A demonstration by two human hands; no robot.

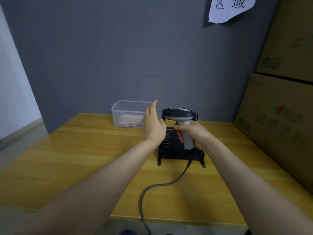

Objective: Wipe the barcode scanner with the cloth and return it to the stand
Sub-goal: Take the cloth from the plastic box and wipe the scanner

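Note:
My right hand grips the grey handle of the barcode scanner, holding it upright just above the black slatted stand. The scanner's dark head points left. My left hand is raised beside that head, fingers extended and apart, holding nothing; its thumb side is close to the scanner's front. The pale cloth lies folded inside a clear plastic box behind my left hand. A grey cable runs from the handle's bottom across the table and off its front edge.
The wooden table stands against a grey partition. Stacked cardboard boxes crowd the right side. A paper sign hangs on the partition above.

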